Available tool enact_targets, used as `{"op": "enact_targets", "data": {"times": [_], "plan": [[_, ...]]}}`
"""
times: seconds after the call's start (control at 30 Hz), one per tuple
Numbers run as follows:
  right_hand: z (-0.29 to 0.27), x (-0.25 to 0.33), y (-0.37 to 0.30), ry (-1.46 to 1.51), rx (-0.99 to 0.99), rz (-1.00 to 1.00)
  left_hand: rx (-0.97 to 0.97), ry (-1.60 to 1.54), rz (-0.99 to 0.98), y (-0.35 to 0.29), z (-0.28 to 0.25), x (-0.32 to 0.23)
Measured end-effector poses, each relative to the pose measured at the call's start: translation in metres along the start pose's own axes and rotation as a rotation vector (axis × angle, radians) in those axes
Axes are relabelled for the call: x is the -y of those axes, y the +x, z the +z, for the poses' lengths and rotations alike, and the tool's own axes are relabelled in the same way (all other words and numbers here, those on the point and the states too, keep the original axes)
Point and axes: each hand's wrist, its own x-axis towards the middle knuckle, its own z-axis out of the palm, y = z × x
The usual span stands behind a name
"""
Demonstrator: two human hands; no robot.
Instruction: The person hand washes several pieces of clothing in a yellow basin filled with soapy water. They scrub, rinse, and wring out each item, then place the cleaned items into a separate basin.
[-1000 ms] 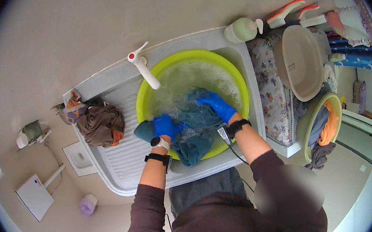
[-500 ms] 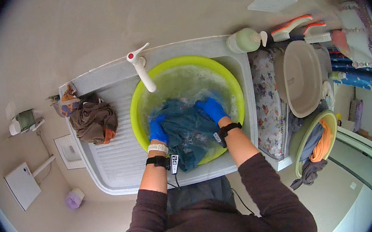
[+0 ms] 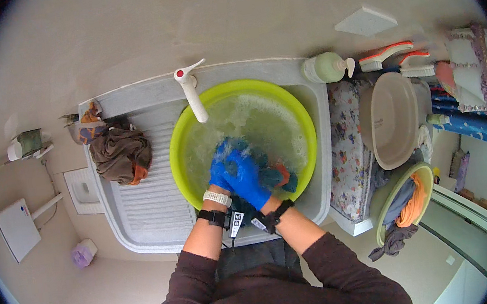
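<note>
A lime-green basin (image 3: 176,150) of cloudy, foamy water stands in the grey sink. In its near part lies a wet, dark teal garment (image 3: 270,179) with a reddish-orange patch, mostly under water. Both my hands wear blue gloves and are pressed together over the bunched cloth. My left hand (image 3: 219,170) grips it from the left, its fingers partly hidden. Across it comes my right hand (image 3: 248,178), closed on the same cloth. Above the far left part of the basin hangs the white tap (image 3: 192,98).
Brown clothing (image 3: 121,157) lies on the ribbed washboard (image 3: 162,203) at left. A soap pump bottle (image 3: 325,69) stands at the back right, near brushes (image 3: 386,56). Further right are a beige tub (image 3: 395,120) and a green basin (image 3: 382,235) of clothes.
My right hand has moved left to meet my left hand. The garment, spread between them before, is now bunched at the hands, its orange patch showing.
</note>
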Motion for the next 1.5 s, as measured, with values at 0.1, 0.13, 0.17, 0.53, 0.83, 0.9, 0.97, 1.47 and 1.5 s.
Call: {"op": "enact_targets", "data": {"times": [0.1,0.13,0.17,0.53,0.83,0.9,0.97,1.47,1.5], "plan": [[-0.005,-0.025,0.036,0.126,0.158,0.336,-0.189,-1.227,-0.570,-0.010,0.001,-0.012],[-0.007,-0.037,0.047,0.125,0.145,0.267,-0.178,-1.606,-0.685,-0.012,-0.002,-0.013],[-0.011,-0.052,0.055,0.138,0.125,0.207,-0.222,-1.425,-0.719,-0.013,-0.006,-0.011],[-0.058,-0.117,0.058,-0.267,0.478,0.467,0.249,0.398,-0.624,-0.011,-0.053,0.058],[-0.175,-0.083,-0.001,1.172,0.289,0.332,0.569,0.714,-0.181,-0.022,-0.111,0.014],[-0.188,-0.087,-0.009,1.130,0.322,0.416,0.479,0.711,-0.113,-0.026,-0.115,-0.005],[-0.181,-0.096,-0.015,1.066,0.291,0.620,0.255,0.584,-0.008,-0.033,-0.115,-0.023],[-0.059,-0.125,-0.036,-0.274,0.143,0.303,0.050,0.870,0.007,-0.044,-0.080,0.000],[-0.066,-0.125,-0.033,-0.382,0.243,0.237,-0.002,0.874,0.083,-0.046,-0.094,-0.010]]}}
